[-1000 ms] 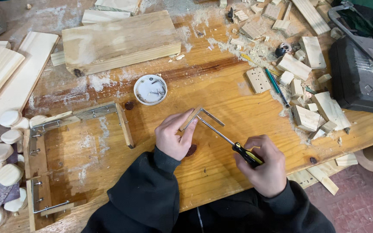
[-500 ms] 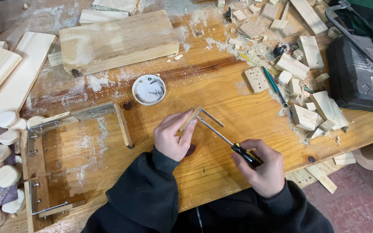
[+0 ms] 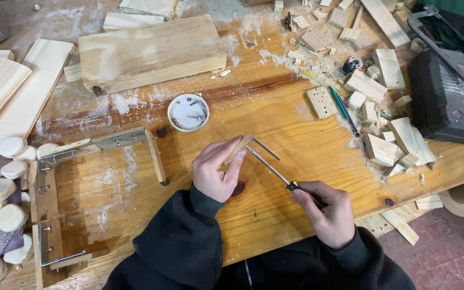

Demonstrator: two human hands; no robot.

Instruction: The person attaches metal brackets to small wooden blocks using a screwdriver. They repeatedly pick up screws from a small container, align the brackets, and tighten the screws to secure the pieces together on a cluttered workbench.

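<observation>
workbench strewn with sawdust, offcuts | thick pine block far above dish | left hand just below-right of white dish, pinched on small wooden strip with metal bracket | right hand further right, wrapped around screwdriver, tip at bracket

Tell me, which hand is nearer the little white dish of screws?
Left. The left hand sits just below the white dish; the right hand is farther off, lower right, gripping a screwdriver.
</observation>
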